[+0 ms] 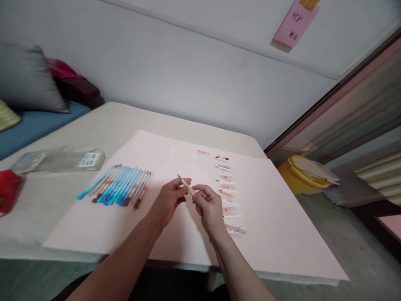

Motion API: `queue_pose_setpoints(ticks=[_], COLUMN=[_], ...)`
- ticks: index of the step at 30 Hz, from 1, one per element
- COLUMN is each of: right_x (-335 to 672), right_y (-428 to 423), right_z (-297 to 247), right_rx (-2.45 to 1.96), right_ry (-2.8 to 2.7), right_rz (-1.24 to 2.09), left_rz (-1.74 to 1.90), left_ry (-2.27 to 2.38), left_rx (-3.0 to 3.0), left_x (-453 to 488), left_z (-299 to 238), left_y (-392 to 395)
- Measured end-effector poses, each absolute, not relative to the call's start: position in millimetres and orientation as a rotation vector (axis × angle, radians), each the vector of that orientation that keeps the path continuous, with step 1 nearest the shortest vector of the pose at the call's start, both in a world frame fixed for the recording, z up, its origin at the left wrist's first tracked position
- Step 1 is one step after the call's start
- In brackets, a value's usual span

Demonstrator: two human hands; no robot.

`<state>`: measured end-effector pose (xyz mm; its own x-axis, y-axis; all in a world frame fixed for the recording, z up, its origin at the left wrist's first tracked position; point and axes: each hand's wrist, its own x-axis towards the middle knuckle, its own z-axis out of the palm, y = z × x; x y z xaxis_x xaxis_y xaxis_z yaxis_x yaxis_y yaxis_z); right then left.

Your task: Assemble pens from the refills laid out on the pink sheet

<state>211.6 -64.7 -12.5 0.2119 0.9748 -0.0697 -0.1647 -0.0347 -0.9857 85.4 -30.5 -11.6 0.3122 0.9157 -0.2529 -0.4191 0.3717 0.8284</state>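
Observation:
Both my hands meet over the middle of a large pale pink sheet (275, 234) spread on the table. My left hand (171, 200) and my right hand (209, 205) pinch a thin white pen (185, 184) between their fingertips, its tip pointing up and left. To the left lies a tight row of several blue and brown pens (120, 189). On the right of my hands, a column of several small pen parts with printed caps (228, 193) lies on the sheet.
A clear plastic packet (59, 159) and a red object (8, 190) lie on the beige table (103, 121) at the left. A grey cushion (26, 77) sits on a blue seat behind. A yellow bucket (299, 175) stands on the floor at the right.

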Motion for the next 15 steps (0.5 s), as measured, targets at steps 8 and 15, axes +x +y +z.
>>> queue_pose_setpoints(ticks=[8, 15], right_x=[215.9, 212.9], right_y=[-70.8, -73.4], right_z=[-5.7, -4.5], right_rx=[-1.337, -1.332], right_ry=[-1.457, -1.51], right_rz=[0.63, 0.504], left_rz=[0.982, 1.041], left_ry=[0.758, 0.836], left_rx=[0.715, 0.725], left_x=[82.7, 81.0], left_z=[-4.9, -2.3], left_y=[-32.5, -29.3])
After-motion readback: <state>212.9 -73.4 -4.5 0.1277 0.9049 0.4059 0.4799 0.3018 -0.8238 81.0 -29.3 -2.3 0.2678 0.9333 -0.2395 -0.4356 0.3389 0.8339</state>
